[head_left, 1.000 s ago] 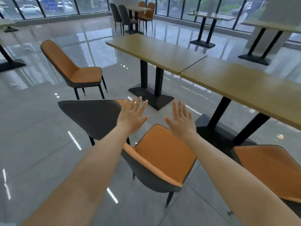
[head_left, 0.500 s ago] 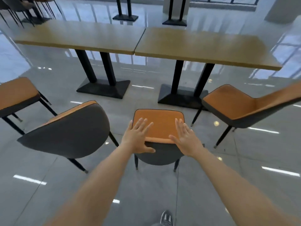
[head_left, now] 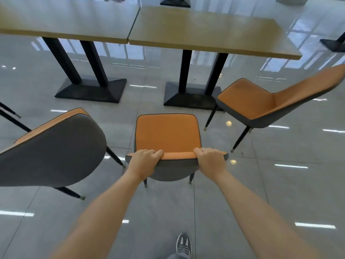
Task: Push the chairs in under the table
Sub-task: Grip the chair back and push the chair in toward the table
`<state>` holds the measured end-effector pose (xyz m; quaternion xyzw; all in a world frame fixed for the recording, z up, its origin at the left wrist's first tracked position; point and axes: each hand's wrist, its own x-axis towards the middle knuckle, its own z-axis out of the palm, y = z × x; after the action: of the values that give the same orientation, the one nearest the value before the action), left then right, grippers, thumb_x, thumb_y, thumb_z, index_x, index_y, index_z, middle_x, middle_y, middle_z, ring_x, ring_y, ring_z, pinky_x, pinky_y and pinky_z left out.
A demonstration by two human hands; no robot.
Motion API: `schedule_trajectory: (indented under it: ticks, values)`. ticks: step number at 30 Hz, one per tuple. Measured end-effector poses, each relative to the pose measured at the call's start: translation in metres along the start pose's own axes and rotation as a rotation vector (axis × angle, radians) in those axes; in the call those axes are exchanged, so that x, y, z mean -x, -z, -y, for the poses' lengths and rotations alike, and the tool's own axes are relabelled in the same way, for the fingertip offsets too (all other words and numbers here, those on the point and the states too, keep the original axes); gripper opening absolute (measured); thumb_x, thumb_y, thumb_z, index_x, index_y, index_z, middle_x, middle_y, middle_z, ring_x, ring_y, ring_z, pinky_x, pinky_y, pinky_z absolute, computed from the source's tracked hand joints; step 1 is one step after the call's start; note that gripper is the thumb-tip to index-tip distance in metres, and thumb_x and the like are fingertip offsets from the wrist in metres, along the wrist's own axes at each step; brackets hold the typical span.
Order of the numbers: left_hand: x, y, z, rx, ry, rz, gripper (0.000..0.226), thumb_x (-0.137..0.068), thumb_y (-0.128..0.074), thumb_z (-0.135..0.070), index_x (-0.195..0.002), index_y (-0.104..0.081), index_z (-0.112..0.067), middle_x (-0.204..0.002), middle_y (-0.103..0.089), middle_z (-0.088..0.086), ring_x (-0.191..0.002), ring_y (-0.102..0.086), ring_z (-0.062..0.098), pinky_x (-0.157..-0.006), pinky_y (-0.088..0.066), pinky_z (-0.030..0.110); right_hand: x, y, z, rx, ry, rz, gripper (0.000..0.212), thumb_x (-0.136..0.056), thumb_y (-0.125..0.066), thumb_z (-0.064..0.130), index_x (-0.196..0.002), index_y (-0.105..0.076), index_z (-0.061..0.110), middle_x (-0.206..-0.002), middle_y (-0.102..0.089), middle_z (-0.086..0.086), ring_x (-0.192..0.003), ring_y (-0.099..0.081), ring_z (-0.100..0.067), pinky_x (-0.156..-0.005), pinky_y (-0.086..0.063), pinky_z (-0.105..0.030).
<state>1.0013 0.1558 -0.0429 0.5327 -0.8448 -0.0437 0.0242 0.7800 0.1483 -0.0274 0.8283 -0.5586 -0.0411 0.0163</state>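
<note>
An orange-seated chair with a grey shell (head_left: 167,134) stands straight in front of me, facing the tables. My left hand (head_left: 144,161) grips the left end of its backrest top, and my right hand (head_left: 210,159) grips the right end, fingers curled over the edge. Two pale wooden tables stand side by side beyond it: the right table (head_left: 209,30) and the left table (head_left: 65,17). The chair sits short of the table edge, out on the floor.
A second chair (head_left: 56,146) stands close on the left, its grey back turned to me. A third chair (head_left: 261,103) stands on the right, angled sideways. Black table bases (head_left: 91,90) (head_left: 192,98) rest on the glossy grey tile floor. My shoe (head_left: 183,245) shows below.
My hands went from hovering with open fingers over the backrest to closing on its top edge. I have stepped closer and now look more steeply down at the chair.
</note>
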Motion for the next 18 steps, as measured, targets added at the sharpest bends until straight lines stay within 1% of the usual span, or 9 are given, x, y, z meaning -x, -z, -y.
schedule_trajectory:
  ticks: [1,2,3,6,10,13,18]
  values:
    - [0.000,0.000,0.000,-0.022,-0.034,-0.033,0.034,-0.050,-0.076,0.004,-0.081,-0.067,-0.006,-0.059,-0.068,0.006,-0.047,-0.063,0.025,-0.039,-0.048,0.024,0.001,0.000,0.000,0.001,0.005,-0.068,0.034,-0.034,-0.081,0.003,-0.055,-0.056,0.011,-0.044,-0.057,-0.002,-0.036,-0.055,-0.020,-0.037,-0.039,-0.018]
    - [-0.002,0.000,-0.001,-0.038,-0.049,-0.069,0.036,-0.042,-0.080,0.005,-0.073,-0.067,-0.007,-0.051,-0.065,0.004,-0.040,-0.060,0.023,-0.034,-0.047,0.022,0.001,-0.001,0.000,0.008,0.007,-0.129,0.037,-0.027,-0.080,0.000,-0.050,-0.054,0.012,-0.039,-0.053,-0.001,-0.031,-0.051,-0.020,-0.035,-0.037,-0.016]
    - [-0.004,0.001,-0.003,-0.036,-0.056,-0.084,0.037,-0.038,-0.082,0.005,-0.070,-0.067,-0.008,-0.048,-0.064,0.002,-0.038,-0.059,0.022,-0.033,-0.046,0.022,0.001,-0.003,-0.002,0.006,0.011,-0.156,0.037,-0.026,-0.079,-0.002,-0.048,-0.053,0.012,-0.037,-0.051,-0.001,-0.030,-0.051,-0.020,-0.035,-0.037,-0.016]
    - [-0.014,0.004,-0.006,-0.018,-0.069,-0.103,0.037,-0.037,-0.082,0.004,-0.067,-0.065,-0.008,-0.046,-0.062,0.000,-0.036,-0.058,0.021,-0.033,-0.045,0.020,-0.006,-0.004,-0.012,0.005,0.015,-0.196,0.035,-0.027,-0.078,-0.003,-0.049,-0.055,0.012,-0.037,-0.052,-0.002,-0.031,-0.052,-0.021,-0.036,-0.039,-0.017]
    - [-0.034,0.010,0.002,0.004,-0.040,-0.137,0.033,-0.042,-0.079,0.007,-0.068,-0.065,-0.008,-0.046,-0.062,0.002,-0.036,-0.058,0.022,-0.032,-0.045,0.021,-0.027,-0.001,-0.023,0.004,-0.009,-0.202,0.034,-0.027,-0.079,-0.002,-0.050,-0.057,0.012,-0.037,-0.053,-0.002,-0.032,-0.053,-0.022,-0.037,-0.040,-0.017]
    - [-0.049,0.008,0.008,0.008,-0.035,-0.133,0.031,-0.044,-0.080,0.008,-0.067,-0.065,-0.006,-0.046,-0.062,0.003,-0.037,-0.058,0.022,-0.034,-0.048,0.022,-0.044,-0.006,-0.027,-0.009,-0.019,-0.204,0.035,-0.026,-0.080,-0.001,-0.049,-0.057,0.013,-0.037,-0.053,0.000,-0.032,-0.053,-0.020,-0.037,-0.040,-0.017]
    - [-0.099,0.008,0.029,0.033,-0.019,-0.148,0.030,-0.046,-0.078,0.011,-0.068,-0.065,-0.004,-0.048,-0.063,0.005,-0.037,-0.058,0.024,-0.036,-0.049,0.024,-0.094,-0.010,-0.048,-0.011,-0.028,-0.244,0.034,-0.028,-0.078,-0.002,-0.051,-0.059,0.014,-0.039,-0.055,0.000,-0.034,-0.055,-0.021,-0.038,-0.042,-0.019]
